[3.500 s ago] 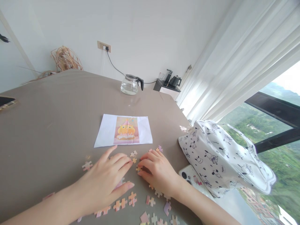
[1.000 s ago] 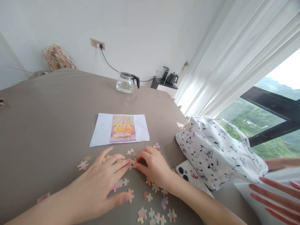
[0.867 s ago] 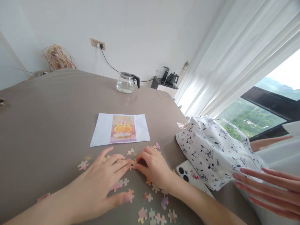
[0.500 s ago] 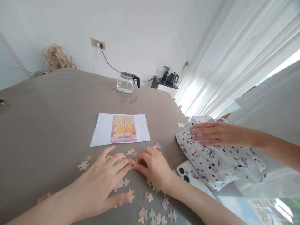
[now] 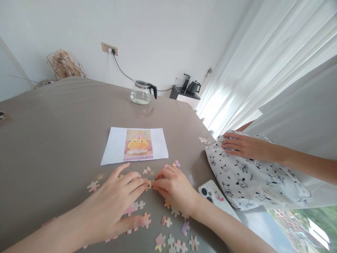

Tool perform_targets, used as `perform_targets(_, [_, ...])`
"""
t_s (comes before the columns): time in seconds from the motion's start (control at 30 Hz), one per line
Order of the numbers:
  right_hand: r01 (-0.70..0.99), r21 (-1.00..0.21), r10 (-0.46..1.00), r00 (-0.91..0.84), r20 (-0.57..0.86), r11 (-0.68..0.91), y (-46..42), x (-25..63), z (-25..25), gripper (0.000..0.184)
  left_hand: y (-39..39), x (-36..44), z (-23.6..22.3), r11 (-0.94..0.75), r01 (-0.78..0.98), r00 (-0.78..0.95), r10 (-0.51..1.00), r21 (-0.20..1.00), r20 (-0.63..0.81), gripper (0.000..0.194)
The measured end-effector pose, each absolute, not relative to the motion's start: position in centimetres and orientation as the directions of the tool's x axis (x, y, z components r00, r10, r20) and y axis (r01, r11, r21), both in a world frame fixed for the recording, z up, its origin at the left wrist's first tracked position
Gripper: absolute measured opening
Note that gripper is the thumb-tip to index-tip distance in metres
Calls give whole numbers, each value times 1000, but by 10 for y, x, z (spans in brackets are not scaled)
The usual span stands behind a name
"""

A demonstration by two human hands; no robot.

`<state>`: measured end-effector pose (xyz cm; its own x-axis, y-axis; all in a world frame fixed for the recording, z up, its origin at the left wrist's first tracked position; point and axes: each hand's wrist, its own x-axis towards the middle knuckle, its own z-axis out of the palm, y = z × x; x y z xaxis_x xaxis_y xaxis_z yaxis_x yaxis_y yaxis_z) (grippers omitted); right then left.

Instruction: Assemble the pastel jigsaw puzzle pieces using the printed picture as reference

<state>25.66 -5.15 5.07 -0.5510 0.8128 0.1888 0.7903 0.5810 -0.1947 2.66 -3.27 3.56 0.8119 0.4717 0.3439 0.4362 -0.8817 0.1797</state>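
So, left hand: near side of picture sheet; fingers spread, tips at yellow piece, nothing gripped.
Right hand: near side of sheet; fingers curled, tips at same piece; pinching or only touching, can't tell.
Yellow piece: near side of sheet, between both hands' fingertips.
Loose pieces: scattered, near side of sheet.
Glass pot: beyond sheet.
Patterned bag: right of sheet, another person's hand on it.

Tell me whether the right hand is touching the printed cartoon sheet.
Apart. The head view shows bare tabletop between the right hand and the printed cartoon sheet.
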Motion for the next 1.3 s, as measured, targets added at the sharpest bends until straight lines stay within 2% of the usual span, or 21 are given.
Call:
perform_targets(0.2, [778, -216, 807, -559, 189, 590, -50, 256, 50, 12, -33, 25, 42, -862, 448, 821, 501, 235, 274, 68])
perform_targets(0.4, [795, -232, 828, -549, 120, 561, -57, 249, 55, 11, -34, 22, 35, -891, 430, 854, 454, 146, 256, 80])
perform_targets(0.5, [804, -244, 839, -534, 102, 542, -60, 247, 55, 11, -34, 21, 34, -900, 416, 860, 435, 128, 266, 83])
perform_targets(0.63, [786, -317, 844, -521, 123, 531, -59, 248, 53, 12, -33, 21, 36, -912, 395, 870, 410, 111, 273, 84])
perform_targets(0.8, [821, -362, 897, -415, 153, 442, -53, 249, 48, 22, -34, 23, 38, -888, 426, 822, 460, 174, 337, 87])
perform_targets(0.97, [829, -320, 889, -435, 144, 458, -50, 249, 47, 8, -34, 25, 45, -894, 423, 818, 447, 148, 361, 89])
perform_targets(1.3, [799, -355, 875, -451, 179, 485, -49, 253, 48, 4, -38, 26, 43, -897, 435, 810, 429, 80, 400, 90])
